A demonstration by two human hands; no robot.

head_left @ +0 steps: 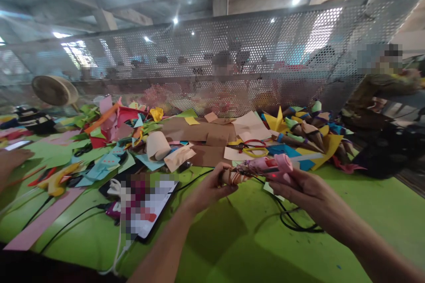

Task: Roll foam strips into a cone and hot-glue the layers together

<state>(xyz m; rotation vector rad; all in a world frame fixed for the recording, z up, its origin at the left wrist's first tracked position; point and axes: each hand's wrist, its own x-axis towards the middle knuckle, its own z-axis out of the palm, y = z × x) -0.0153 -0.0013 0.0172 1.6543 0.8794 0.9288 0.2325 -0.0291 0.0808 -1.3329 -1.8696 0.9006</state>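
Left hand [214, 188] pinching a small striped piece [233, 177], held up over the green desk [232, 250]. Right hand [308, 190] wrapped round a pink glue gun [280, 164], red light showing, front end aimed leftward at the piece. Contact between nozzle and piece: cannot tell, blurred. Step in hand, my judgement: gluing, or lining up for it. Next move seems to call for a steady left pinch, fingertips clear of hot glue, and slack in the cord [292, 225].
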